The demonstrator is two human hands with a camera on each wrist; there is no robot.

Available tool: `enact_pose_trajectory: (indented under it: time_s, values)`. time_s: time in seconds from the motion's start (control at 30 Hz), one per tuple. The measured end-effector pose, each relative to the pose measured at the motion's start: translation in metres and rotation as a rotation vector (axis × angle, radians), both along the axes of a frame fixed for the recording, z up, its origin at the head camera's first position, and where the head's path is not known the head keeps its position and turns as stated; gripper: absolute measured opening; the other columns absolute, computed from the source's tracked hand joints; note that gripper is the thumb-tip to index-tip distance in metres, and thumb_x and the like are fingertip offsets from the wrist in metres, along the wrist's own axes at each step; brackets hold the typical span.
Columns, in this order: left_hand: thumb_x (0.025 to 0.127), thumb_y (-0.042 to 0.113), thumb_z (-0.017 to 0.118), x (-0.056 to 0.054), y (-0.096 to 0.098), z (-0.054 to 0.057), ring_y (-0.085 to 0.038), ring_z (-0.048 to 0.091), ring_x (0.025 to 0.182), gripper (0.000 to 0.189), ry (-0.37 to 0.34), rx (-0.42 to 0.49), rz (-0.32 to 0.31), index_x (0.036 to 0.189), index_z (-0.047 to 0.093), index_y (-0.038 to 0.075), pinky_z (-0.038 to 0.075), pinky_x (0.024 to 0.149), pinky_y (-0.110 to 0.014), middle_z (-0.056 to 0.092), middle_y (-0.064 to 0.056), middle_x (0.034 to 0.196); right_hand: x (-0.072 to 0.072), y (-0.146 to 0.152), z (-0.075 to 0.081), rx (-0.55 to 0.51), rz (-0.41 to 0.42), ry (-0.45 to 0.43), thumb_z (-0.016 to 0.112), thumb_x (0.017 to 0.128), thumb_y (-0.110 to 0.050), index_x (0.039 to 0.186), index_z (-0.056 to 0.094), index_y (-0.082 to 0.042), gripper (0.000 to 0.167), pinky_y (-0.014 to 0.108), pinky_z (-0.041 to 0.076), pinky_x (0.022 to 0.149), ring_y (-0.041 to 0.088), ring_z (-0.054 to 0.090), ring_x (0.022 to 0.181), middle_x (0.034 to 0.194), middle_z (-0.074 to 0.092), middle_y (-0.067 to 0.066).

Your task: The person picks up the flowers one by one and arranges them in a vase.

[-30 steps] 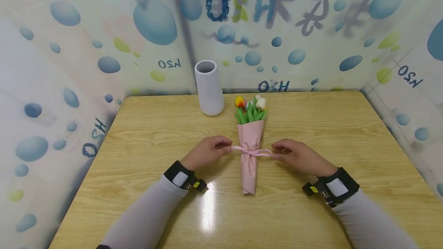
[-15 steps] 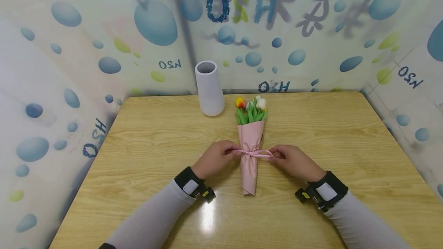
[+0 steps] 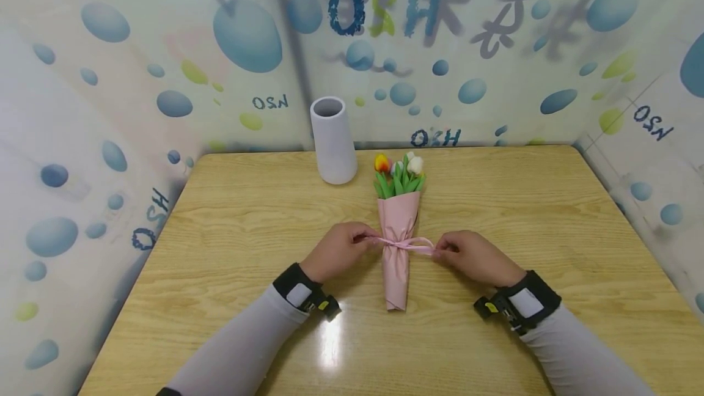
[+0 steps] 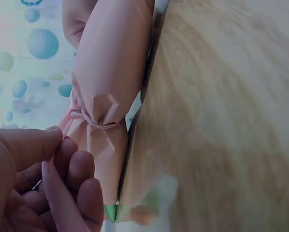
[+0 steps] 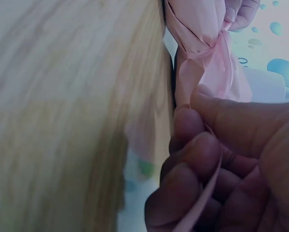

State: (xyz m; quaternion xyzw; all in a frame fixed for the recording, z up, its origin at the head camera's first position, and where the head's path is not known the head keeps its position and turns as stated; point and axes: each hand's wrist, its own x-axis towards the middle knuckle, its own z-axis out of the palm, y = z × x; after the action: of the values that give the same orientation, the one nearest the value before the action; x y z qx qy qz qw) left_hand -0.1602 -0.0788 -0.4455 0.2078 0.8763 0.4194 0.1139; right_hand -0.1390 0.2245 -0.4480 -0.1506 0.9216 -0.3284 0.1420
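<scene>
A bouquet in pink wrapping paper lies on the table, its tulips in white, orange and other colours pointing to the far side. Around its narrow middle a pink ribbon is knotted, with a loop out to the right. My left hand pinches the ribbon close to the left side of the wrap; in the left wrist view a ribbon tail runs across the curled fingers. On the other side, my right hand pinches the loop's end. A ribbon strip passes through its fingers in the right wrist view.
A tall white vase stands upright at the table's back, left of the flowers. The wooden table meets a patterned backdrop at its far edge, with more backdrop at both sides.
My left hand has moved right, closer to the knot, still pinching the ribbon. My right hand came inward and then eased slightly back outward, its loop drawn straighter. The bouquet stays in place.
</scene>
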Motion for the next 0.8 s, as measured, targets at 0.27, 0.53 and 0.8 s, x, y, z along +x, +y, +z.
enact_pose_trajectory:
  time_s: [0.27,0.53,0.8]
  values:
    - [0.102,0.025,0.067,-0.003,-0.006,0.004,-0.010,0.055,0.070,0.017,-0.022,-0.018,0.004,0.106,0.080,0.014,0.048,0.063,-0.026,0.070,0.004,0.087,-0.004,0.009,0.003,0.025,0.019,-0.015,0.067,0.102,-0.022,0.092,0.072,-0.017,0.012,0.026,0.041,0.062,0.012,0.051,0.070,0.076,0.058,-0.006]
    - [0.102,0.027,0.068,-0.006,-0.014,0.009,-0.011,0.054,0.073,0.017,-0.033,-0.025,0.021,0.104,0.079,0.014,0.047,0.067,-0.027,0.069,0.004,0.087,-0.005,0.014,0.006,0.039,0.023,-0.042,0.066,0.102,-0.021,0.093,0.072,-0.015,0.012,0.026,0.041,0.063,0.013,0.051,0.072,0.078,0.058,-0.004]
    - [0.103,0.028,0.066,-0.010,-0.024,0.018,-0.012,0.048,0.067,0.021,-0.033,-0.009,0.060,0.106,0.079,0.011,0.042,0.061,-0.027,0.070,-0.005,0.088,-0.006,0.019,0.009,0.067,0.003,-0.062,0.066,0.103,-0.023,0.092,0.072,-0.016,0.015,0.027,0.040,0.062,0.013,0.050,0.070,0.077,0.058,-0.004]
